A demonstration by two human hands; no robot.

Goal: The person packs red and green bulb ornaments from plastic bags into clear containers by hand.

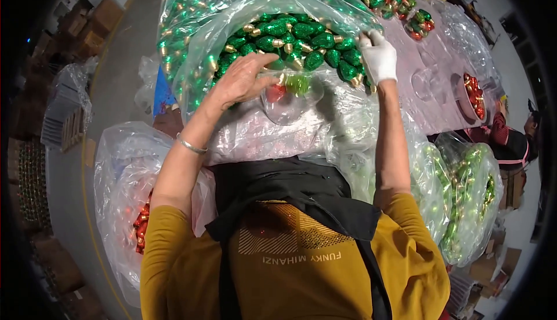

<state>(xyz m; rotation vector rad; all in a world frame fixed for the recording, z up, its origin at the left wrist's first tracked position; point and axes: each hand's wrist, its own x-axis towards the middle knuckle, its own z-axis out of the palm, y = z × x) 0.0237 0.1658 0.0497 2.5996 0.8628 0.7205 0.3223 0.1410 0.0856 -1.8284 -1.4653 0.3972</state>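
At a long pink-covered table (406,59) in a warehouse stacked with cardboard boxes (87,24), a bare left hand (241,82) rests open on a clear bowl (290,100); the gloved right hand (378,58) grips the clear bag (232,7) of green bulbs (296,39).

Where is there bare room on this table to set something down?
Bare pink table runs between the green bulb bag and the red bulb tray. Crowded around the clear tray, under left hand and right hand.
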